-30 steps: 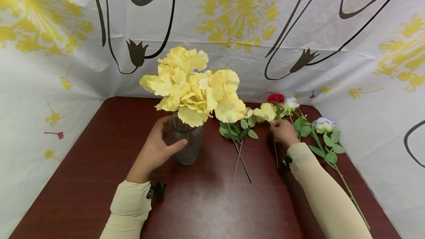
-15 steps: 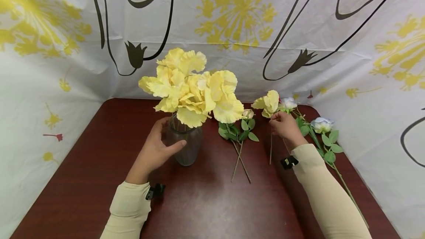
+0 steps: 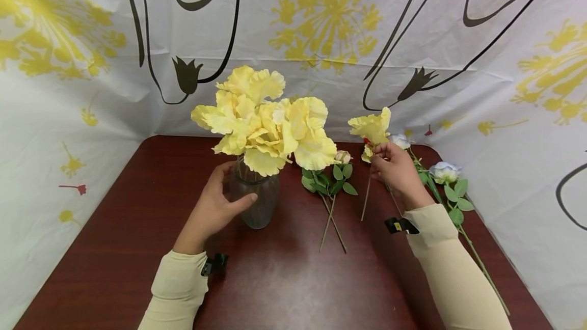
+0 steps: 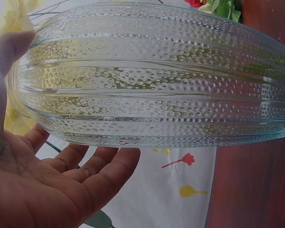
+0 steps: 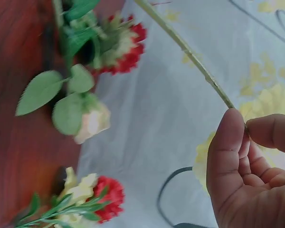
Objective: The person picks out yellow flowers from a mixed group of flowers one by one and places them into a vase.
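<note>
My left hand (image 3: 213, 208) curls round the side of a ribbed clear glass vase (image 3: 260, 208), thumb toward the front. Large yellow artificial flowers (image 3: 268, 126) fill its mouth. In the left wrist view, the textured glass (image 4: 152, 76) lies between thumb and fingers, close below the neck. Over the right part of the table, my right hand (image 3: 398, 169) pinches the stem of a single yellow flower (image 3: 372, 127). The right wrist view shows this thin stem (image 5: 194, 59) between thumb and fingertip, its bloom partly hidden behind the hand.
Between the hands lie two crossed stems with a pale pink rosebud (image 3: 343, 157) and green leaves. Farther right are pale blue-white roses (image 3: 445, 172) on long stems. Red flowers (image 5: 113, 197) show in the right wrist view. A patterned white sheet (image 3: 293, 39) surrounds the brown table (image 3: 114, 248).
My right hand has lifted the yellow flower off the table, raising its bloom and tilting its stem end leftward. The left hand stays on the vase.
</note>
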### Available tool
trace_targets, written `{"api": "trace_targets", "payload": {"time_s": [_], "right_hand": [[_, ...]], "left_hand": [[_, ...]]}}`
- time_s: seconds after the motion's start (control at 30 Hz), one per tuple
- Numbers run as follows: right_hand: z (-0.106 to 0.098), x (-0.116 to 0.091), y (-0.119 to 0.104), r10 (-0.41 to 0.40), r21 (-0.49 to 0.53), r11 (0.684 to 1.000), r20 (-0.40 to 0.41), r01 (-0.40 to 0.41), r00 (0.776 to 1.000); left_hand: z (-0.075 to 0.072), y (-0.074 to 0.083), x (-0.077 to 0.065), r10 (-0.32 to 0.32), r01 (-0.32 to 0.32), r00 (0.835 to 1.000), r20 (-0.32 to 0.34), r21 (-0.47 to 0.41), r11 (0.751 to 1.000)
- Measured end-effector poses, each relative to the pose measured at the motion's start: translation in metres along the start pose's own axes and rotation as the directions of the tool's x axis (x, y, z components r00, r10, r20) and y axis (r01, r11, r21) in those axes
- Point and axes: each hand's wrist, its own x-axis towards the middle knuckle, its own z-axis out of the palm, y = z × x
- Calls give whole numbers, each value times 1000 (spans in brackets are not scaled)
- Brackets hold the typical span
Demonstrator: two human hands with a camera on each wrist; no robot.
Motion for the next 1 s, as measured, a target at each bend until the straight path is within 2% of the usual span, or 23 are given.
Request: {"api": "trace_targets", "payload": {"time_s": [0.13,0.43,0.53,0.6,0.77,1.0], "right_hand": [[3,-11,-14,-50,38,998,-29,51,998],[7,-34,-38,-183,-4,983,-91,183,979],[8,-41,-46,-208,19,977,-140,212,968],[9,-43,-50,-206,80,972,-171,222,963],[17,-47,-56,-223,291,913,-224,284,949],[29,-50,-61,-278,335,858,-335,389,900]], "left_hand": [[0,-1,1,2,-2,1000,1,6,1000],[0,0,0,0,0,1000,0,4,1000],[0,0,0,-5,5,1000,2,8,1000],[0,0,0,-6,6,1000,2,12,1000],[-1,-1,1,-7,7,1000,1,19,1000],[0,-2,1,-6,6,1000,4,22,1000]]}}
